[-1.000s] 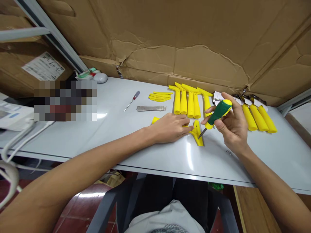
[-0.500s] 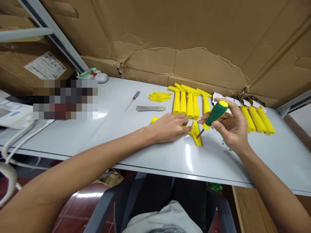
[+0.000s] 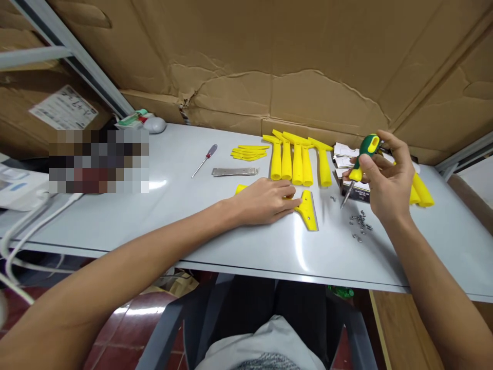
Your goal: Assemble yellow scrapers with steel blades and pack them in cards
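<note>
My left hand (image 3: 267, 201) is closed round the handle of a yellow scraper (image 3: 307, 210) lying on the table. The scraper's wide head, with a blade along its right edge, sticks out past my fingers; most of the handle is hidden under the hand. My right hand (image 3: 391, 177) grips a green and yellow screwdriver (image 3: 367, 149), raised to the right of the scraper, its shaft slanting down to the left. Below its tip, small screws and nuts (image 3: 360, 221) lie in a loose pile.
Several yellow scraper handles (image 3: 297, 164) stand in a row at the back, near thin yellow strips (image 3: 249, 153) and a stack of metal blades (image 3: 235, 171). A second screwdriver (image 3: 204, 161) lies to their left. Small boxes (image 3: 344, 159) and more yellow handles (image 3: 423, 190) are at the right.
My right hand has lifted the screwdriver off the scraper head and moved it right, over the small hardware. My left hand still holds the scraper in place.
</note>
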A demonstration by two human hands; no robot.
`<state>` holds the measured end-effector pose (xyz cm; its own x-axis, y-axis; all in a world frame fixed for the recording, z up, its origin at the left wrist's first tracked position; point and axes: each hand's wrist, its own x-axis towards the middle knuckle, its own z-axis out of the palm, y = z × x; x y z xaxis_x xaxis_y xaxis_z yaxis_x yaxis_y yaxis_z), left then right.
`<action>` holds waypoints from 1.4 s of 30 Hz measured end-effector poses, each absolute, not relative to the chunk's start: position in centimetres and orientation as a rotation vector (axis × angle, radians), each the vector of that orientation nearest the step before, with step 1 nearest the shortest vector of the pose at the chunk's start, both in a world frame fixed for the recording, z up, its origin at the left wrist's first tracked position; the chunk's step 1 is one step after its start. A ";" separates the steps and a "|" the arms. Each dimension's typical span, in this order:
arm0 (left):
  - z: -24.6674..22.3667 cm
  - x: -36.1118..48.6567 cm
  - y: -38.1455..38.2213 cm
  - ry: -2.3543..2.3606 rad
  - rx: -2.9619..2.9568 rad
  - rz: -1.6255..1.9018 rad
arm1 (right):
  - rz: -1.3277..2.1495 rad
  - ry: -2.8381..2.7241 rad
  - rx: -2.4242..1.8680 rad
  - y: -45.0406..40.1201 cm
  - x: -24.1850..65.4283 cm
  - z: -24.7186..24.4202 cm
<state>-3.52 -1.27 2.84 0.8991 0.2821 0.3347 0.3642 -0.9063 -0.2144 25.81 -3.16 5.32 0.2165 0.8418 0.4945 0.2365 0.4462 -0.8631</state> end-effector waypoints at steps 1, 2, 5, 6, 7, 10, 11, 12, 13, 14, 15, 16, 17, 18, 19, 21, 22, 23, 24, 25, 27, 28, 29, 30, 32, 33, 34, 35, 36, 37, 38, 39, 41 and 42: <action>2.9 -3.5 -1.3 -0.488 -2.794 -0.424 | 0.525 -1.300 -1.154 -2.7 26.4 5.2; 3.0 -3.5 -1.4 -0.492 -2.796 -0.411 | 0.512 -1.304 -1.251 -2.4 26.9 5.0; 3.0 -3.4 -1.4 -0.500 -2.799 -0.384 | 0.467 -1.450 -1.559 -1.8 27.6 4.5; 3.0 -3.4 -1.4 -0.500 -2.802 -0.380 | 0.432 -1.518 -1.645 -1.8 27.6 4.4; 3.0 -3.4 -1.3 -0.500 -2.806 -0.378 | 0.386 -1.582 -1.710 -1.7 27.5 4.2; 2.9 -3.3 -1.3 -0.504 -2.810 -0.392 | 0.208 -1.769 -1.778 -1.7 27.0 3.6; 2.8 -3.3 -1.2 -0.505 -2.809 -0.398 | 0.147 -1.831 -1.767 -1.7 26.9 3.3; 2.8 -3.3 -1.2 -0.503 -2.809 -0.405 | 0.091 -1.889 -1.749 -1.6 26.8 3.2; 2.7 -3.3 -1.2 -0.500 -2.809 -0.412 | 0.045 -1.937 -1.731 -1.6 26.7 3.0; 2.7 -3.3 -1.3 -0.496 -2.808 -0.418 | 0.015 -1.976 -1.720 -1.6 26.7 2.8; 2.7 -3.3 -1.3 -0.490 -2.807 -0.423 | 0.000 -2.007 -1.714 -1.6 26.7 2.7; 2.7 -3.3 -1.3 -0.484 -2.804 -0.430 | -0.007 -2.031 -1.713 -1.6 26.7 2.7; 2.7 -3.3 -1.3 -0.483 -2.802 -0.436 | -0.013 -2.050 -1.715 -1.6 26.7 2.6; 2.7 -3.3 -1.3 -0.483 -2.800 -0.440 | -0.017 -2.063 -1.719 -1.6 26.7 2.6; 2.7 -3.3 -1.3 -0.482 -2.799 -0.441 | -0.018 -2.071 -1.724 -1.6 26.7 2.6; 2.6 -3.3 -1.2 -0.483 -2.801 -0.436 | -0.015 -2.080 -1.740 -1.7 26.7 2.6; 2.6 -3.3 -1.2 -0.484 -2.802 -0.431 | -0.014 -2.086 -1.750 -1.8 26.7 2.6; 2.6 -3.3 -1.2 -0.484 -2.802 -0.423 | -0.015 -2.094 -1.757 -1.8 26.7 2.5; 2.6 -3.3 -1.2 -0.483 -2.804 -0.416 | -0.018 -2.105 -1.755 -1.8 26.7 2.5; 2.6 -3.3 -1.2 -0.484 -2.804 -0.409 | -0.021 -2.118 -1.747 -1.8 26.7 2.4; 2.7 -3.3 -1.2 -0.480 -2.806 -0.404 | -0.026 -2.148 -1.715 -1.8 26.8 2.4; 2.7 -3.3 -1.2 -0.477 -2.806 -0.408 | -0.023 -2.165 -1.697 -1.8 26.9 2.5; 2.7 -3.3 -1.2 -0.475 -2.806 -0.414 | -0.011 -2.180 -1.682 -1.8 27.1 2.7; 2.7 -3.3 -1.2 -0.474 -2.804 -0.419 | 0.009 -2.196 -1.670 -1.9 27.2 2.9; 2.6 -3.3 -1.2 -0.473 -2.803 -0.426 | 0.058 -2.244 -1.656 -2.1 27.6 3.6; 2.6 -3.3 -1.2 -0.474 -2.803 -0.428 | 0.082 -2.275 -1.655 -2.3 27.8 4.0; 2.6 -3.3 -1.2 -0.474 -2.802 -0.431 | 0.105 -2.310 -1.662 -2.6 27.9 4.3; 2.5 -3.3 -1.2 -0.474 -2.802 -0.433 | 0.122 -2.343 -1.676 -2.8 28.0 4.6; 2.5 -3.3 -1.1 -0.476 -2.801 -0.436 | 0.133 -2.370 -1.692 -3.1 28.1 4.8; 2.5 -3.2 -1.1 -0.480 -2.803 -0.441 | 0.138 -2.387 -1.707 -3.3 28.1 4.9; 2.4 -3.2 -1.1 -0.489 -2.806 -0.447 | 0.137 -2.394 -1.717 -3.4 28.1 4.9; 2.3 -3.2 -1.1 -0.501 -2.812 -0.453 | 0.131 -2.394 -1.722 -3.5 28.0 4.8; 2.2 -3.2 -1.1 -0.527 -2.826 -0.462 | 0.127 -2.383 -1.727 -3.7 27.9 4.7; 2.2 -3.2 -1.1 -0.536 -2.830 -0.465 | 0.130 -2.375 -1.733 -3.7 27.8 4.6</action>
